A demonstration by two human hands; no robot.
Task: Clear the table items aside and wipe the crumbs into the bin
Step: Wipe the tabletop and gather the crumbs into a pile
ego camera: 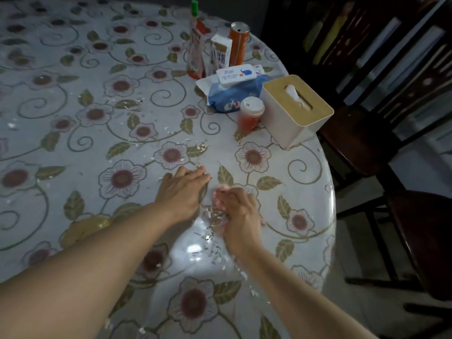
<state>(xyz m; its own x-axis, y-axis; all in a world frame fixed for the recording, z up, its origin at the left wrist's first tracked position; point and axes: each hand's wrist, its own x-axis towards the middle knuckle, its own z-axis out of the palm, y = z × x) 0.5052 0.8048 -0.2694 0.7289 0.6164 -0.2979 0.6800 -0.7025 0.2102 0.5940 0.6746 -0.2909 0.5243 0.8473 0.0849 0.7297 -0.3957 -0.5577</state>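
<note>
The bottle (195,42), can (238,44), wipes pack (230,94) and tissue box (297,110) already stand grouped at the desk's (61,99) far right edge. The left hand (182,189) lies flat and open, while the right hand (234,211) (blurred) cups loosely around a gathered pile of crumbs (212,216), gripping nothing that shows. Scattered flakes remain across the desk, and no bin is in view, so wiping looks barely half done.

1. Round table (315,167): covered by a pale cloth printed with red flowers, green leaves and scrolls, under a glossy clear sheet; a bright patch of light is reflected near the front edge.
2. Dark wooden chair (362,143): set just beside the table on the right, with a slatted back.
3. Second dark chair (420,231): placed nearer, seat partly seen.
4. Floor (362,304): pale, seen between chair legs.
5. Room: dimly lit; far corner dark.
</note>
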